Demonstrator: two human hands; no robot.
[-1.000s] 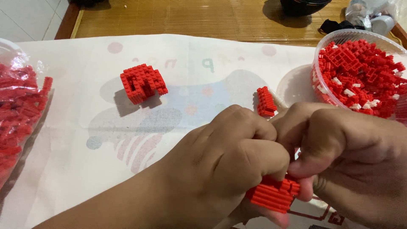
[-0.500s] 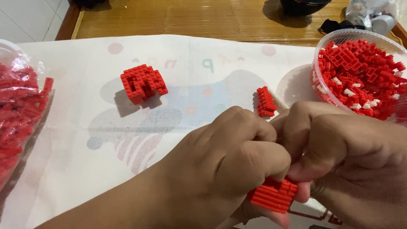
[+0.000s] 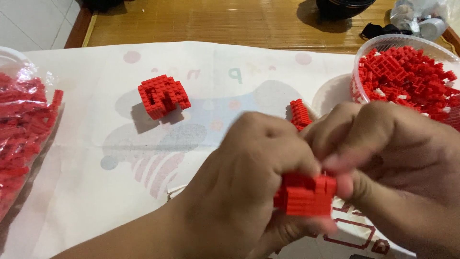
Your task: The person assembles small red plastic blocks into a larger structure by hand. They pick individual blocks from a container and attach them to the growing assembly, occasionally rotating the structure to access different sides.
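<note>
A pale printed cloth covers most of the wooden bench. At the left edge lies a clear bag of red bricks; at the far right stands a clear tub of red bricks. Near the middle, 2 hands meet. The left hand and the right hand both close their grip on a red brick block, fingers curled around it, held just above the cloth. Farther left sits a red brick build, well apart from the hands. A small red brick piece lies just beyond the knuckles, beside the tub.
</note>
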